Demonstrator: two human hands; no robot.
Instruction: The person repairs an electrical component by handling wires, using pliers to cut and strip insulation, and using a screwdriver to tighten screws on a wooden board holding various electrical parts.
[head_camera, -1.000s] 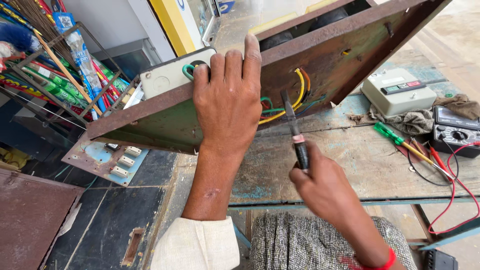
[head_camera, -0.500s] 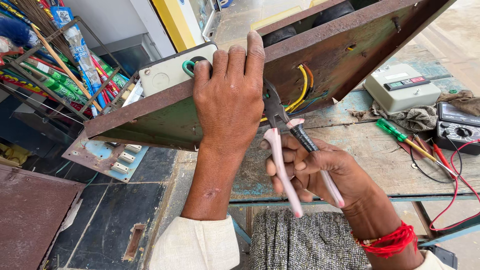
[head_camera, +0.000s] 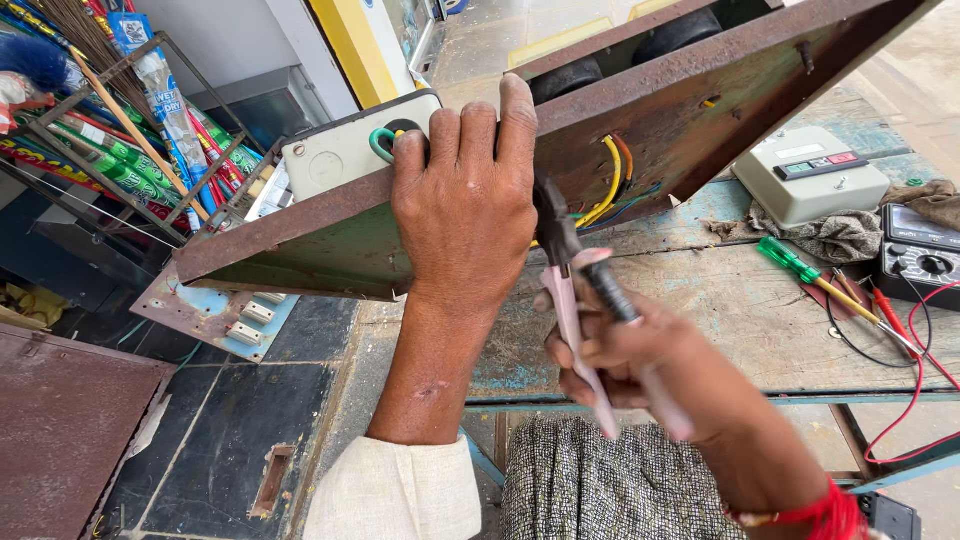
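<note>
The pink-handled pliers (head_camera: 575, 290) are gripped in the right hand (head_camera: 640, 360), whose fingers are wrapped around both handles; the dark nose is pointed up and slightly left, toward the coloured wires (head_camera: 610, 185) just above it inside the rusty metal frame (head_camera: 700, 110). The frame's upper edge is clasped by the left hand (head_camera: 465, 200), fingers curled over it, beside the pliers' nose. The frame is propped tilted on the worn bench (head_camera: 740, 300).

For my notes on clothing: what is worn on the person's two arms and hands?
Both hands are bare, without gloves or rings. The left hand comes out of a cream cloth sleeve ending below the elbow. The right hand has a red thread band around the wrist.
</note>
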